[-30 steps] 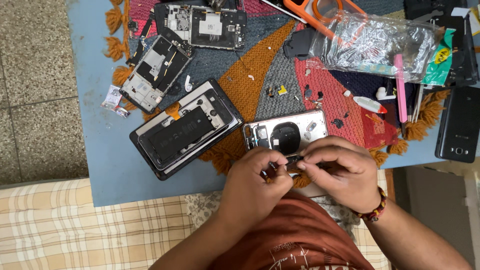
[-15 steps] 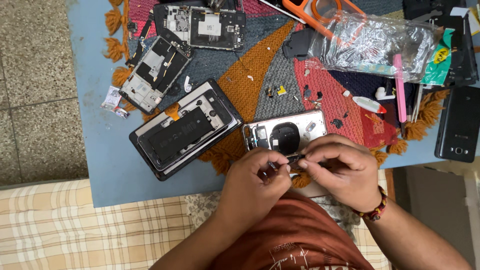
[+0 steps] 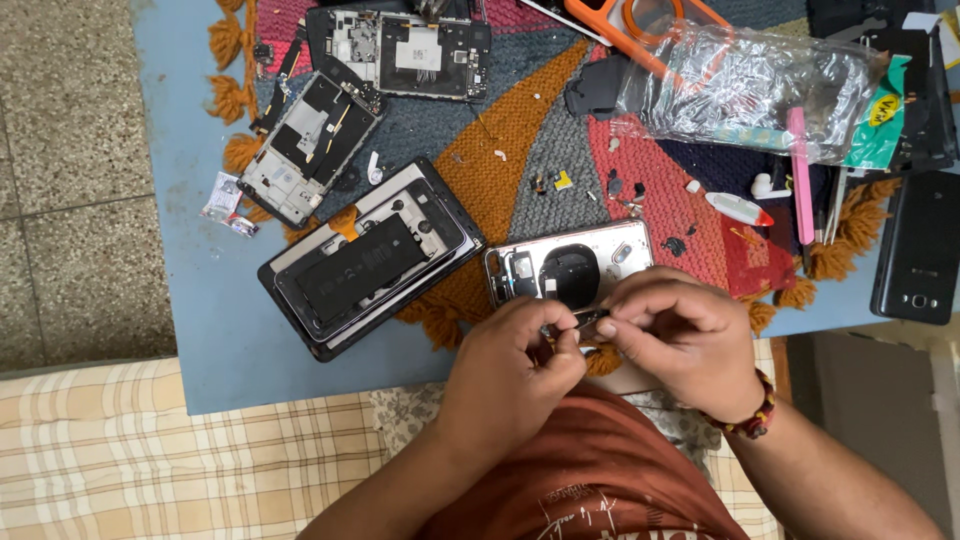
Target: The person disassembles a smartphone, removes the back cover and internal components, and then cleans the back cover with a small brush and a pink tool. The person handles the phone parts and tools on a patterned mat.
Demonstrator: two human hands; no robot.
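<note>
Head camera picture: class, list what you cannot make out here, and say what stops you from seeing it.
- The small dark part pinched between the left hand and right hand: fingers cover most of it, so its kind is unclear.
- The near edge of the silver phone back: hidden behind both hands.
- The orange tool and the circuit board: cut off by the top edge.
- The tiny loose parts on the mat: too small to identify.

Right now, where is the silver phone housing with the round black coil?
In the head view, the silver phone housing lies on the woven mat, just above both hands, right of the opened black phone.
</note>
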